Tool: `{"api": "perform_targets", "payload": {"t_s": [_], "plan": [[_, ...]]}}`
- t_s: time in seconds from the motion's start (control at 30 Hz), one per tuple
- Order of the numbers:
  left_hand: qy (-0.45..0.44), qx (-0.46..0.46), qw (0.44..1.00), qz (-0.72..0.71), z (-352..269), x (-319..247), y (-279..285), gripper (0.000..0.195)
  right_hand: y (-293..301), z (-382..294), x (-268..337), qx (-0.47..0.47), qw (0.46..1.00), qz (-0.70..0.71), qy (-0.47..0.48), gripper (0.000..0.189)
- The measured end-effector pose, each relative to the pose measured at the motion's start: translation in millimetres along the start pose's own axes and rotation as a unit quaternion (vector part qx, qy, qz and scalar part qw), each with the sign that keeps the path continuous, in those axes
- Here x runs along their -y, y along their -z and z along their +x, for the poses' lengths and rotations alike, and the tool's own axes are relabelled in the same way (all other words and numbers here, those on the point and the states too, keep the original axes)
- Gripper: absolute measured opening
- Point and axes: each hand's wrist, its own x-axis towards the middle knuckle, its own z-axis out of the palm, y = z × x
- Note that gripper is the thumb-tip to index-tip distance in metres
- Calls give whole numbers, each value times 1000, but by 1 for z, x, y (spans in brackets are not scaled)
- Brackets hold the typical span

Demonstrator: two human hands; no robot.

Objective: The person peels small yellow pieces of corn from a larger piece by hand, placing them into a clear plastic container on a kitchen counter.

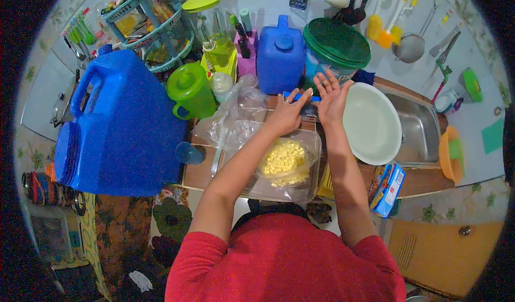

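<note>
My right hand [330,98] is raised with its palm showing and its fingers apart, by the rim of a white basin [372,123]. To its left, my left hand [286,114] reaches over the counter with its fingers spread; nothing shows in its grasp. A flat blue object [297,97] lies behind the fingertips, partly hidden; whether the left hand touches it is unclear. Below my left wrist, small yellow diced pieces [285,157] sit in clear plastic inside a transparent rectangular container [312,189]. A crumpled clear plastic bag [231,116] lies left of my left hand.
A large blue jug [120,129] and a blue cup [190,153] stand left. Behind are a green pitcher [193,90], a blender [217,40], a blue jerrycan [281,60] and a green-lidded bucket [336,44]. A steel sink [420,129] and a blue packet [387,189] are right.
</note>
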Motion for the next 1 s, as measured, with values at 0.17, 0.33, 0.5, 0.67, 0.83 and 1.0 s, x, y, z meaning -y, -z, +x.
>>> {"api": "perform_targets", "payload": {"t_s": [0.17,0.33,0.5,0.67,0.83,1.0], "plan": [[-32,1,999,26,-4,5,-3,76,-4,-6,7,-15,1000,7,-27,86],[-43,7,999,25,-3,4,-4,74,-2,-8,11,-9,999,0,-32,86],[-46,7,998,34,-5,6,-6,74,-6,-12,16,-31,998,-5,-48,85],[-48,10,998,40,-5,3,-6,74,-1,-12,17,-29,999,-5,-33,85],[-60,-1,997,53,-6,2,-4,75,0,-13,17,-23,999,-7,-31,87],[-63,-5,996,56,-7,2,-2,75,-4,-17,20,-26,999,-12,-35,87]]}}
